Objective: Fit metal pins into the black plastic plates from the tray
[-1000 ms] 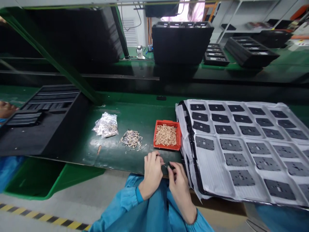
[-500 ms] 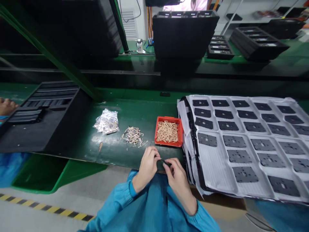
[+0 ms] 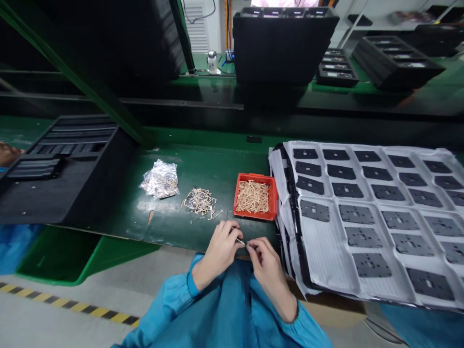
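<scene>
Close together at the table's front edge, my two hands are closed in pinches. My left hand [image 3: 222,246] grips a small shiny metal piece [image 3: 240,241] that sticks out from its fingertips toward the right. My right hand [image 3: 266,261] pinches something small, mostly covered by the fingers. Just beyond them stands a red bin [image 3: 273,198] filled with small tan bent strips [image 3: 252,197]. To its left lies a loose pile of small metal bent pieces [image 3: 199,202], then a clear plastic bag [image 3: 159,179] holding similar pieces.
On the right, stacked white-lined trays [image 3: 321,253] carry rows of dark flat plates [image 3: 372,265]. A black foam box [image 3: 105,169] stands left, with another person's hand [image 3: 9,154] beyond it. A green bin [image 3: 54,258] sits below the table edge. Black trays [image 3: 284,48] are stacked behind.
The dark piece between my fingertips is less visible, and a shiny metal piece now shows in my left hand. Both hands stay near the same spot; the view has shifted slightly.
</scene>
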The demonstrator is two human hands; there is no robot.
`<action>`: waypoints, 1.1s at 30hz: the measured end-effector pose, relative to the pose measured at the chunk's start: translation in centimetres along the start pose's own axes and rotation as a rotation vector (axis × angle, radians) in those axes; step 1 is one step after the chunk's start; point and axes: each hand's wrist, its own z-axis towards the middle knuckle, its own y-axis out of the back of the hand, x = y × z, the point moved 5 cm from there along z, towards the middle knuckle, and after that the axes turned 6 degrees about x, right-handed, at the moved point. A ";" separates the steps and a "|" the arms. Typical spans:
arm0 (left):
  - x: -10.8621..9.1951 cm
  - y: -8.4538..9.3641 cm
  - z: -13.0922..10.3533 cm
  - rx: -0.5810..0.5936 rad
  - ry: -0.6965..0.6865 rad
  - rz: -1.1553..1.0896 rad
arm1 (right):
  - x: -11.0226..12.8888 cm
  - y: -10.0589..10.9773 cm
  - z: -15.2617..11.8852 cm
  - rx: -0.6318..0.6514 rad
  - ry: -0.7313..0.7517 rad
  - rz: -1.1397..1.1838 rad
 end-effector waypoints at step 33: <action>-3.1 4.4 -2.7 -0.247 -0.424 -0.121 | 4.7 -1.0 -0.8 0.378 -0.516 1.109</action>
